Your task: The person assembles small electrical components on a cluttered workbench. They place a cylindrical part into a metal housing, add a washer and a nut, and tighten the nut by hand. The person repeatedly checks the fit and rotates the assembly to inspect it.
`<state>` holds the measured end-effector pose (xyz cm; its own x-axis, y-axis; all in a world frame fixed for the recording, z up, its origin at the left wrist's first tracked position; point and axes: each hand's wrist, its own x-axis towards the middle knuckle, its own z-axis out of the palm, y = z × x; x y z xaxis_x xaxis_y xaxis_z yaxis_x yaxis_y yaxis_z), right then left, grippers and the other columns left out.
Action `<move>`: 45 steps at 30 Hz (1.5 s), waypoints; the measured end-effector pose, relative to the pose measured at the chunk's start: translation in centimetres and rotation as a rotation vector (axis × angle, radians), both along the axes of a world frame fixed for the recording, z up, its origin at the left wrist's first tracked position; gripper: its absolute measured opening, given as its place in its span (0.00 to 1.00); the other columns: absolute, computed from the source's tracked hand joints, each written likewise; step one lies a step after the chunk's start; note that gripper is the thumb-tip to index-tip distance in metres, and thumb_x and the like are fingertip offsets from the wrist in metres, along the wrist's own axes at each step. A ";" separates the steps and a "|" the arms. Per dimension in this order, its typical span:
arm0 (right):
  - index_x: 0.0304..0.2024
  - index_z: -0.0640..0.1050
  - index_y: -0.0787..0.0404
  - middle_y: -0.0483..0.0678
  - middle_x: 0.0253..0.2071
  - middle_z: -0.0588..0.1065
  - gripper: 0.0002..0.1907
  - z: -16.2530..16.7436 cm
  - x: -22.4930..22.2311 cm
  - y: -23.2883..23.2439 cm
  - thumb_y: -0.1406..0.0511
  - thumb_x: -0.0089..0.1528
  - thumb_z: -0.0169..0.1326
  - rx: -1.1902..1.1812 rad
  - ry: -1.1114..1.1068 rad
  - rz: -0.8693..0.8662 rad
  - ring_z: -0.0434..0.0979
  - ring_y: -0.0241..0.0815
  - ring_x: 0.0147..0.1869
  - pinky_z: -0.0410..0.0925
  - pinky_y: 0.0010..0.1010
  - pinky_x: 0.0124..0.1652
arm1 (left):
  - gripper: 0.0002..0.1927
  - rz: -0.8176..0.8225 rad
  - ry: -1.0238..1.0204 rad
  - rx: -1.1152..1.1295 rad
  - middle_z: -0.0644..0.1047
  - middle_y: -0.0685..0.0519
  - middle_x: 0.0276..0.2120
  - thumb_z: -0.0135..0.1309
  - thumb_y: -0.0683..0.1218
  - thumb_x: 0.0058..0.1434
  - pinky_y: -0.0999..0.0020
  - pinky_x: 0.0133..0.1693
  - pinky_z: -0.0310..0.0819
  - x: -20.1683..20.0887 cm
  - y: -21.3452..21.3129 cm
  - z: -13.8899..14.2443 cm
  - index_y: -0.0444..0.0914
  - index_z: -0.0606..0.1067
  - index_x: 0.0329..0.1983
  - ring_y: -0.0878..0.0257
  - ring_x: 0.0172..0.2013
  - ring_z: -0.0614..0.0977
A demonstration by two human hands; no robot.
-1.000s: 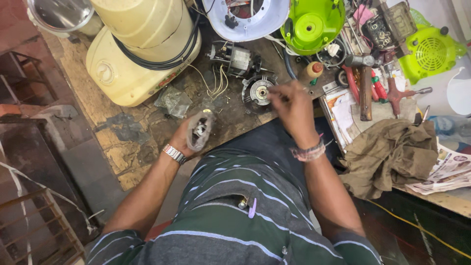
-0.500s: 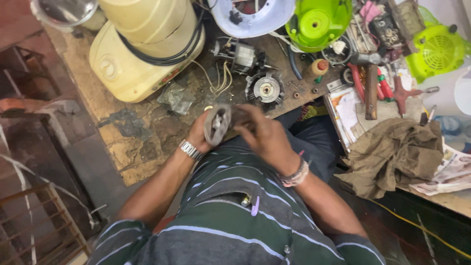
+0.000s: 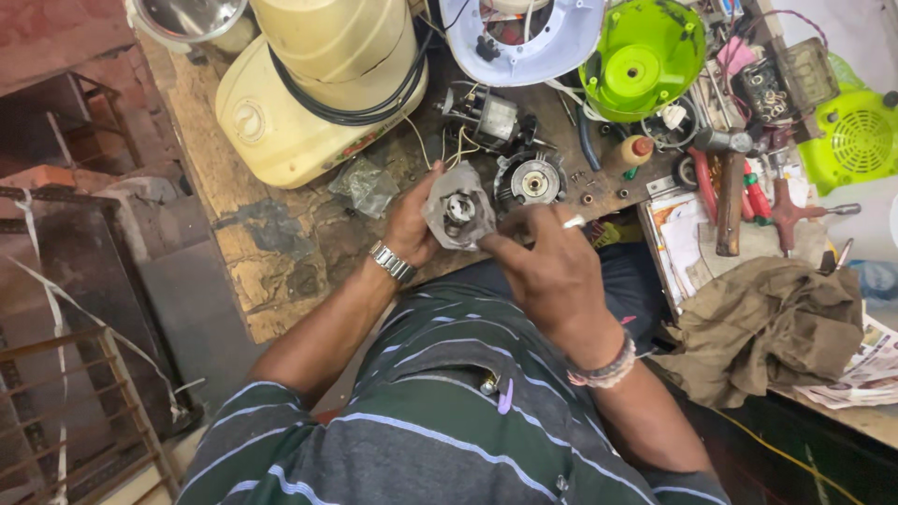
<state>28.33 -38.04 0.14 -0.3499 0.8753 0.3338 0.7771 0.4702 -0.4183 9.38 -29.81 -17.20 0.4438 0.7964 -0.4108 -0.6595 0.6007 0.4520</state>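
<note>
At the workbench's front edge, my left hand (image 3: pixel 412 224) grips the grey motor housing (image 3: pixel 458 208), my right hand (image 3: pixel 552 271) pinching at its centre, reassembly seemingly unfinished.

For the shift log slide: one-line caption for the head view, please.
Left hand holds a grey motor housing above the workbench, right hand fingers at it.

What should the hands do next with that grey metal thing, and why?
Probably bring the right hand fingertips to the grey metal motor housing's open centre, since the left hand holds it facing up and the right hand's fingers already touch its edge.
</note>
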 end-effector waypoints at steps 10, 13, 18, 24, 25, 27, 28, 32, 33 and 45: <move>0.28 0.84 0.64 0.65 0.67 0.67 0.16 -1.1 -1.4 3.1 0.57 0.49 0.68 0.060 -0.198 -0.149 0.64 0.63 0.70 0.62 0.53 0.59 | 0.18 0.160 0.132 0.065 0.80 0.50 0.46 0.49 0.52 0.73 0.61 0.49 0.79 1.3 -1.5 1.6 0.35 0.75 0.56 0.60 0.46 0.83; 0.26 0.83 0.66 0.62 0.66 0.70 0.14 -2.5 -1.3 3.3 0.60 0.49 0.65 0.012 -0.269 -0.156 0.67 0.60 0.68 0.64 0.51 0.57 | 0.17 0.171 0.083 0.083 0.80 0.49 0.47 0.50 0.52 0.75 0.60 0.49 0.78 1.1 -1.9 1.5 0.35 0.74 0.56 0.59 0.46 0.82; 0.42 0.82 0.65 0.54 0.55 0.77 0.11 -5.5 -0.4 2.5 0.64 0.60 0.60 -0.158 0.022 -0.106 0.76 0.58 0.52 0.70 0.45 0.49 | 0.22 0.030 0.163 -0.099 0.80 0.50 0.46 0.46 0.60 0.69 0.53 0.46 0.79 -0.3 -3.0 0.1 0.40 0.73 0.55 0.57 0.45 0.83; 0.48 0.80 0.64 0.54 0.49 0.78 0.15 -11.5 -1.7 1.1 0.67 0.59 0.58 -0.098 0.004 -0.001 0.80 0.55 0.43 0.73 0.43 0.42 | 0.26 -0.161 0.471 0.007 0.79 0.51 0.51 0.43 0.62 0.71 0.54 0.53 0.73 -0.9 -4.7 -4.3 0.40 0.72 0.60 0.57 0.52 0.80; 0.49 0.79 0.65 0.54 0.49 0.78 0.16 -12.4 -1.9 1.1 0.68 0.59 0.57 -0.122 -0.016 0.013 0.80 0.55 0.44 0.73 0.42 0.43 | 0.26 -0.176 0.622 0.198 0.78 0.51 0.55 0.44 0.61 0.72 0.56 0.56 0.71 -1.1 -4.8 -4.7 0.39 0.71 0.62 0.56 0.55 0.78; 0.49 0.80 0.65 0.54 0.48 0.78 0.14 -13.5 -2.2 1.4 0.68 0.60 0.57 -0.203 -0.051 0.022 0.80 0.54 0.44 0.73 0.42 0.43 | 0.24 -0.234 1.040 0.538 0.77 0.46 0.55 0.45 0.58 0.73 0.57 0.55 0.70 -1.6 -4.6 -4.8 0.39 0.72 0.63 0.51 0.54 0.78; 0.47 0.80 0.63 0.53 0.46 0.78 0.12 -13.7 -2.4 1.5 0.67 0.62 0.57 -0.265 -0.068 0.020 0.80 0.53 0.44 0.73 0.42 0.43 | 0.22 -0.274 1.312 0.679 0.78 0.43 0.52 0.46 0.56 0.73 0.55 0.52 0.72 -2.1 -4.6 -4.4 0.39 0.73 0.63 0.47 0.51 0.79; 0.46 0.83 0.61 0.54 0.49 0.79 0.13 -13.1 -2.2 1.7 0.66 0.58 0.60 -0.093 0.039 -0.007 0.79 0.55 0.40 0.71 0.42 0.38 | 0.14 0.051 1.541 1.045 0.79 0.42 0.46 0.54 0.47 0.67 0.56 0.48 0.75 -2.8 -3.7 -0.8 0.36 0.78 0.52 0.44 0.46 0.81; 0.45 0.83 0.61 0.53 0.49 0.80 0.12 -12.8 -1.9 1.5 0.66 0.59 0.60 -0.074 0.119 -0.033 0.80 0.53 0.41 0.72 0.40 0.39 | 0.12 0.059 1.489 1.011 0.79 0.42 0.45 0.55 0.46 0.68 0.57 0.47 0.75 -2.8 -3.8 0.4 0.36 0.78 0.51 0.46 0.45 0.81; 0.48 0.79 0.71 0.51 0.39 0.81 0.11 -12.6 3.8 1.8 0.69 0.66 0.57 -0.780 1.436 -0.363 0.84 0.42 0.40 0.79 0.33 0.41 | 0.12 0.061 1.453 1.134 0.76 0.45 0.38 0.59 0.46 0.68 0.59 0.34 0.74 0.5 -4.2 5.4 0.37 0.78 0.52 0.52 0.33 0.80</move>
